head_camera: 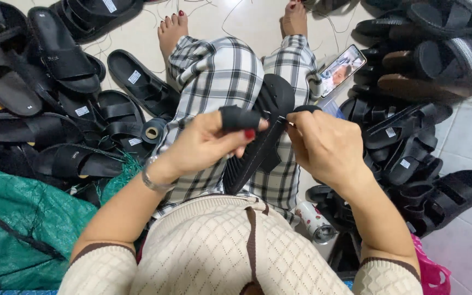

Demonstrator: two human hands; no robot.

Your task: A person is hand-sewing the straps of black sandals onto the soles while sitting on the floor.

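Your left hand (214, 141) is closed around a black strap (240, 118), pinching it between thumb and fingers, and your right hand (323, 145) is also closed, gripping the upper edge of the black sandal (263, 136) that lies across your lap, on the checked trousers (219, 71). The sandal is tilted, with its toe end pointing away from you and its ridged sole turned toward the camera. To do this well, I think you should keep the sole pressed steady with the right hand and hold the strap close to its end, so it does not twist; a short grip gives more control than a long one. I count one sandal in your hands and one strap. On your left there is a pile of black sandals (55, 82), about eight or more, and I cannot count them exactly because they overlap. On your right is another heap of sandals (411, 147), also too mixed to count. One phone (342, 70) rests by your right knee, one tape roll (152, 132) lies at the left, and one small can (313, 221) lies by your right side.
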